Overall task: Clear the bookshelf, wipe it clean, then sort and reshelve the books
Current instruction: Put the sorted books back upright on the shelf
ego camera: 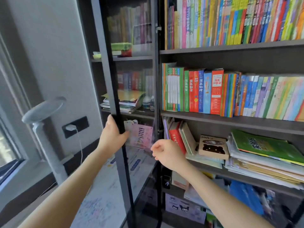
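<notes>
Left hand fingers curled round bookshelf glass door edge, right hand fingers loosely curled, empty, red book marked 漫画数学, blue book marked 漫画物理

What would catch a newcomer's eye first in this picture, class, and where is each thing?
First, the rows of brightly coloured upright books filling the upper right shelves. Then the left hand gripping the black edge of the tall glass door at centre, with the right hand loosely curled beside it, holding nothing.
</notes>
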A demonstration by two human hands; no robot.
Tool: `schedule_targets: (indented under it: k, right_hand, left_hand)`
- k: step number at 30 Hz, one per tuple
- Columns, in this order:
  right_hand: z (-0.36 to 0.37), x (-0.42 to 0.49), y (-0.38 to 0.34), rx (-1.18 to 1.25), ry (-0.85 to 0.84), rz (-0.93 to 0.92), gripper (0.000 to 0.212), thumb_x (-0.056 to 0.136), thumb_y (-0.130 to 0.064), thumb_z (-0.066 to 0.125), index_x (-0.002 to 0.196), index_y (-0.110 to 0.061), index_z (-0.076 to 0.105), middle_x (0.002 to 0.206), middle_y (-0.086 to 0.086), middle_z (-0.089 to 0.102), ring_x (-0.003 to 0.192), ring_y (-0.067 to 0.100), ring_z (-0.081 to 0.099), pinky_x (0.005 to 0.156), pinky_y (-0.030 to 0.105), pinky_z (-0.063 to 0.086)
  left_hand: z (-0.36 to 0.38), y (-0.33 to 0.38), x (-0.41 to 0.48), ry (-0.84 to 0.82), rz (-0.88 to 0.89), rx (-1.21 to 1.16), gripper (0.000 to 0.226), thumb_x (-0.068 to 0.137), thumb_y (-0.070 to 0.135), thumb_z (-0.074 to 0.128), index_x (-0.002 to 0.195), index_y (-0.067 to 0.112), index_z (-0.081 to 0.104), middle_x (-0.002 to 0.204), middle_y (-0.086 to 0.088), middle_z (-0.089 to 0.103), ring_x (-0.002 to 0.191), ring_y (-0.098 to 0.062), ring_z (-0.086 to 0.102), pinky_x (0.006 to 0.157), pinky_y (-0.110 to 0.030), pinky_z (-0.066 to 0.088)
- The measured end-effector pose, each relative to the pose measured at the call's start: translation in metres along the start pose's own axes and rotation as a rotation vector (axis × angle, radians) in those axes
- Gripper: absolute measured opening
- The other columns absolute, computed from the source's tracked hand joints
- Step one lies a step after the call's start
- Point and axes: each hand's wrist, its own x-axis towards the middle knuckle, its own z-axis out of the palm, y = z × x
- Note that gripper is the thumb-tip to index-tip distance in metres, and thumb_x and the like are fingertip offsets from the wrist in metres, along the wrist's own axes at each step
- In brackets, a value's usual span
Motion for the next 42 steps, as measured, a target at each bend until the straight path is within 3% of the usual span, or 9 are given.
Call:
schedule_targets:
  k: [6, 13, 19, 23, 27, 31, 36, 39, 42]
  right_hand:
    - [-0.044, -0.028, 0.043, -0.054, 0.096, 0.072, 0.017, 0.092, -0.013, 0.053, 0.091, -0.02, 0.069, 0.082, -0.014, 0.062, 0.087, 0.013, 0.065, 0.075, 0.023, 0.046]
    - [-0.106, -0.068, 0.102, -0.046, 0.277, 0.258, 0.029, 0.09, -0.012, 0.056, 0.071, -0.033, 0.059, 0.077, -0.012, 0.066, 0.081, 0.017, 0.067, 0.084, 0.038, 0.052]
    - [-0.155, -0.126, 0.141, -0.093, 0.439, 0.397, 0.035, 0.089, -0.007, 0.055, 0.072, -0.037, 0.06, 0.081, -0.012, 0.068, 0.085, 0.017, 0.067, 0.083, 0.038, 0.053]
    - [-0.191, -0.179, 0.172, -0.049, 0.608, 0.501, 0.04, 0.087, -0.006, 0.055, 0.066, -0.039, 0.06, 0.075, -0.011, 0.068, 0.081, 0.019, 0.067, 0.079, 0.036, 0.051]
    - [-0.202, -0.247, 0.219, 0.222, 0.707, 0.761, 0.035, 0.084, 0.004, 0.054, 0.06, -0.019, 0.065, 0.064, 0.007, 0.067, 0.055, 0.023, 0.058, 0.054, 0.027, 0.038]
    - [-0.213, -0.317, 0.245, 0.146, 0.957, 1.048, 0.027, 0.076, -0.024, 0.058, 0.055, -0.008, 0.058, 0.055, 0.007, 0.064, 0.053, 0.031, 0.058, 0.052, 0.037, 0.043]
    - [-0.254, -0.376, 0.233, -0.335, 1.455, 1.234, 0.04, 0.09, -0.043, 0.06, 0.09, -0.004, 0.059, 0.09, 0.017, 0.066, 0.079, 0.035, 0.058, 0.07, 0.037, 0.042]
    - [-0.276, -0.389, 0.248, -0.006, 1.265, 1.121, 0.068, 0.086, -0.034, 0.07, 0.14, -0.017, 0.033, 0.138, 0.006, 0.049, 0.119, 0.033, 0.052, 0.095, 0.044, 0.04]
    - [-0.287, -0.385, 0.256, 0.323, 1.185, 0.936, 0.065, 0.089, -0.006, 0.064, 0.142, -0.021, 0.029, 0.128, -0.002, 0.049, 0.111, 0.02, 0.047, 0.094, 0.034, 0.036]
  left_hand:
    - [0.011, 0.018, -0.018, -0.044, 0.118, 0.138, 0.049, 0.084, 0.003, 0.059, 0.13, 0.01, 0.04, 0.103, -0.002, 0.058, 0.089, -0.027, 0.055, 0.067, -0.032, 0.036]
    - [0.074, 0.087, -0.042, -0.268, 0.268, 0.263, 0.078, 0.085, 0.001, 0.049, 0.151, 0.01, 0.008, 0.081, -0.008, 0.059, 0.064, -0.019, 0.054, 0.046, -0.026, 0.033]
    - [0.17, 0.174, -0.044, -0.181, 0.432, 0.566, 0.057, 0.092, 0.014, 0.046, 0.143, -0.002, 0.026, 0.126, -0.015, 0.053, 0.114, -0.028, 0.052, 0.082, -0.029, 0.042]
    - [0.226, 0.214, -0.031, -0.273, 0.527, 0.603, 0.041, 0.088, 0.014, 0.051, 0.126, 0.001, 0.044, 0.122, -0.014, 0.05, 0.112, -0.028, 0.049, 0.089, -0.033, 0.044]
    - [0.275, 0.245, -0.05, -0.431, 0.608, 0.473, 0.033, 0.09, 0.014, 0.048, 0.12, 0.002, 0.052, 0.121, -0.017, 0.05, 0.11, -0.033, 0.05, 0.088, -0.038, 0.046]
    - [0.31, 0.276, -0.094, -0.548, 0.808, 0.282, 0.035, 0.089, 0.01, 0.047, 0.122, 0.005, 0.058, 0.117, -0.017, 0.054, 0.109, -0.035, 0.052, 0.089, -0.041, 0.048]
    - [0.324, 0.296, -0.124, -0.592, 0.929, 0.177, 0.032, 0.09, 0.013, 0.05, 0.119, 0.007, 0.063, 0.113, -0.015, 0.057, 0.107, -0.035, 0.054, 0.09, -0.04, 0.048]
    - [0.326, 0.289, -0.127, -0.601, 0.942, 0.162, 0.029, 0.09, 0.015, 0.052, 0.114, 0.007, 0.065, 0.111, -0.014, 0.058, 0.106, -0.033, 0.055, 0.09, -0.04, 0.048]
    - [0.321, 0.271, -0.125, -0.627, 0.933, 0.191, 0.028, 0.092, 0.016, 0.052, 0.116, 0.008, 0.065, 0.113, -0.014, 0.057, 0.109, -0.032, 0.053, 0.089, -0.039, 0.048]
